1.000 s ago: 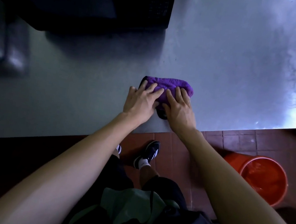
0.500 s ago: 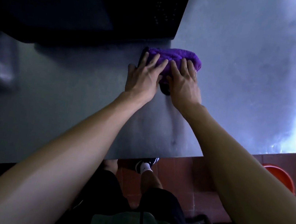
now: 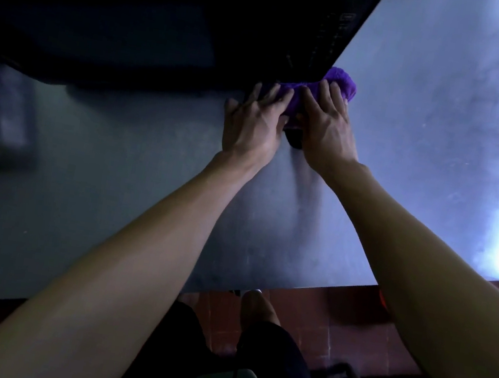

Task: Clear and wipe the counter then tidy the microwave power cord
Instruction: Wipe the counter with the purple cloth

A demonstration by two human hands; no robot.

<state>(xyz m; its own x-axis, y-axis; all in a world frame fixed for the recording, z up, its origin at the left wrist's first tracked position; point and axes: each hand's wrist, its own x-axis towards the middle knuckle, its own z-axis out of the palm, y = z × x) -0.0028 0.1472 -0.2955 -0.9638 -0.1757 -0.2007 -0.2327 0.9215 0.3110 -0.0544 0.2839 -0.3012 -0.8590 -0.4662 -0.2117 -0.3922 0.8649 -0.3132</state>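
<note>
From the head view, both hands press a purple cloth flat against the grey tabletop. The left hand lies with straight, spread fingers on the cloth's left part, its fingertips reaching toward 12 o'clock. The right hand lies just beside it at 3 o'clock, fingers also straight and spread over the cloth's right part. Neither hand curls around the fabric; both rest open and flat on it. The cloth is bunched into a short roll, and its far edge touches, or slips just under, the near right corner of the dark microwave, which fills the frame from 9 to 12 o'clock. A small fold of cloth shows between the two hands, toward 6 o'clock. Bright glare lies on the tabletop at 3 o'clock. At 9 o'clock, by the left edge, stands a dim greyish container, too dark to identify. Beyond the tabletop's near edge, at 5 o'clock, reddish floor tiles show, with the person's dark shorts.
</note>
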